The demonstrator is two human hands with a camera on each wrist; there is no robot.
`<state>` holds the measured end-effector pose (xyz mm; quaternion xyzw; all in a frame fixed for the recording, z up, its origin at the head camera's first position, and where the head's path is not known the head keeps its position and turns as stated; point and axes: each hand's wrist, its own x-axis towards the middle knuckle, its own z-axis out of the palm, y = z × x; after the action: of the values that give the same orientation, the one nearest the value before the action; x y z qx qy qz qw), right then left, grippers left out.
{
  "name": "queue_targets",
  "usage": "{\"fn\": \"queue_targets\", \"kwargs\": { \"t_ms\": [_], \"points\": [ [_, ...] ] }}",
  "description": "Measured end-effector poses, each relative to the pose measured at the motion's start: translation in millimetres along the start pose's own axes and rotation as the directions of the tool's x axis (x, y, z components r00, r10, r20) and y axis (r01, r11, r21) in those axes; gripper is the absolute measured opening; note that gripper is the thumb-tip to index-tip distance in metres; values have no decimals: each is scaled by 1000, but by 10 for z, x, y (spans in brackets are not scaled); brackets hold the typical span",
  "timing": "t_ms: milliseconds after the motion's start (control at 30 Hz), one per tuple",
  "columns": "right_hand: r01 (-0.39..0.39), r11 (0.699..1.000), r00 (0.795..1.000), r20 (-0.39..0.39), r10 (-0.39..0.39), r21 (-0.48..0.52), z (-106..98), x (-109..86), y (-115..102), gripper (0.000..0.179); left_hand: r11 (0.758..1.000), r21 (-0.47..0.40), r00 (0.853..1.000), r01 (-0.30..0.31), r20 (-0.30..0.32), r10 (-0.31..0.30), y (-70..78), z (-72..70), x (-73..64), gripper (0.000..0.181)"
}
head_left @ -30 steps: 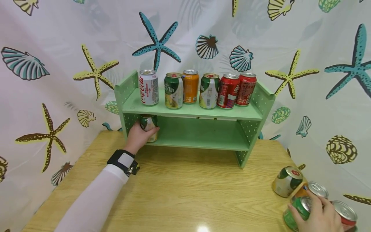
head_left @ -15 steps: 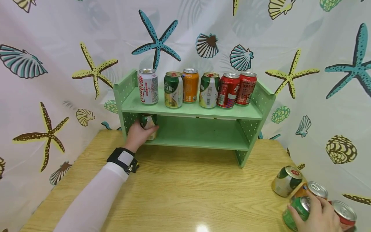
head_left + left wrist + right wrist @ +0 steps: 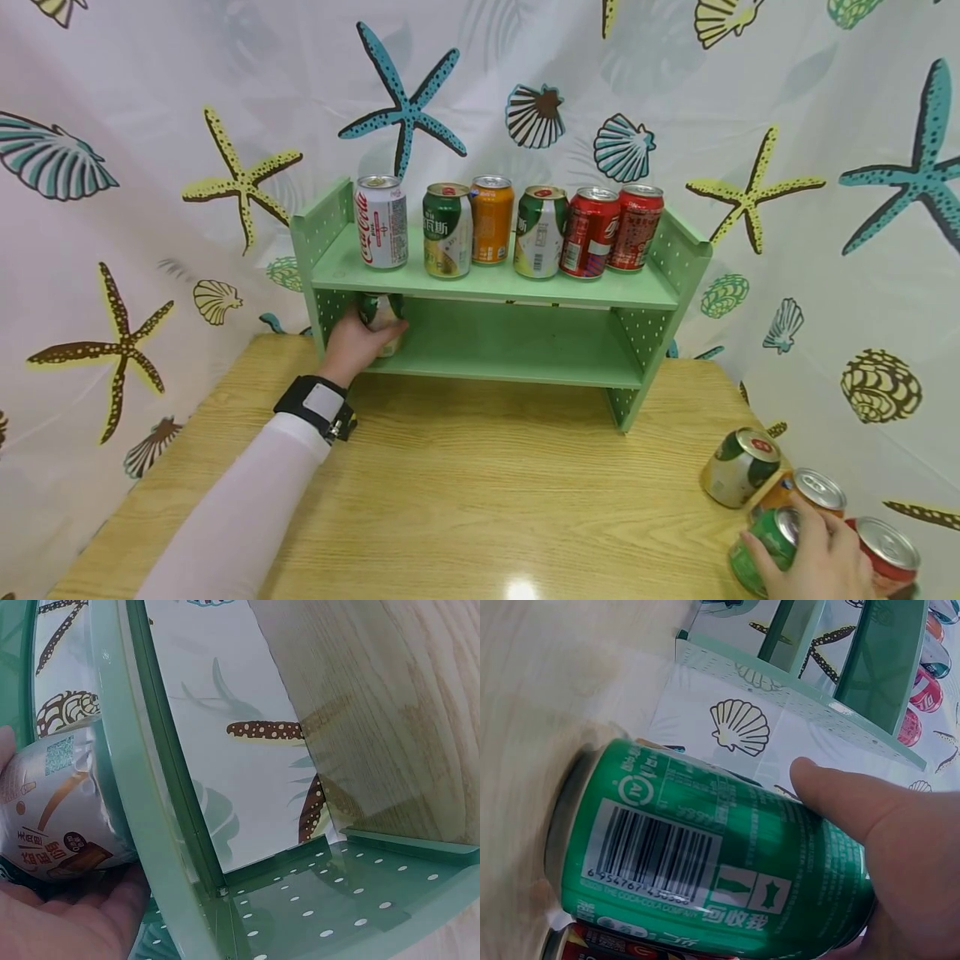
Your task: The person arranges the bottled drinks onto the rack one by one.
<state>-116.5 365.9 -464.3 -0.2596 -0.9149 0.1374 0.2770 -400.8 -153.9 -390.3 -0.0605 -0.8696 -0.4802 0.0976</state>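
Observation:
My left hand (image 3: 356, 343) grips a green and white can (image 3: 56, 810) at the left end of the shelf's lower level. Its fingers wrap round the side of the can, the thumb in front. At the lower right of the head view, my right hand (image 3: 821, 558) holds a green soda can (image 3: 712, 855) from above, near its top. The right wrist view shows the can's barcode side, with the thumb (image 3: 832, 791) along it. Beside it stand a white and green can (image 3: 738, 471), an orange can (image 3: 772, 493) and a red can (image 3: 885, 554).
A green two-level shelf (image 3: 487, 288) stands at the back of the wooden table (image 3: 465, 483). Its top level carries a white Coca-Cola can (image 3: 381, 223), an orange can (image 3: 491, 221), two green and white cans (image 3: 447, 233) and two red cans (image 3: 590, 235). A patterned curtain hangs behind.
The left hand has pushed its can slightly further back on the lower level. The right hand stays on the green can. The head view has shifted a little.

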Motion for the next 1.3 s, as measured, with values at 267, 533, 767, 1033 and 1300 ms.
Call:
{"fn": "queue_targets", "kwargs": {
  "t_ms": [267,533,767,1033,1300],
  "points": [
    [-15,999,997,72,17,-34,-22,33,7,82,999,-18,1000,27,14,-26,-15,14,-14,105],
    [-60,996,980,184,72,-69,-9,110,28,82,999,-30,999,25,-24,-25,22,20,-56,102],
    [-69,997,975,210,75,-39,-24,146,51,78,997,-64,998,37,-49,-40,181,2,-174,99],
    [-29,1000,992,120,29,-6,-37,106,-1,74,999,-40,991,27,-129,-32,279,-22,-308,95],
    [9,1000,987,162,-11,14,-79,165,-65,77,998,53,981,-15,-193,24,335,-6,-447,89]
  ]
}}
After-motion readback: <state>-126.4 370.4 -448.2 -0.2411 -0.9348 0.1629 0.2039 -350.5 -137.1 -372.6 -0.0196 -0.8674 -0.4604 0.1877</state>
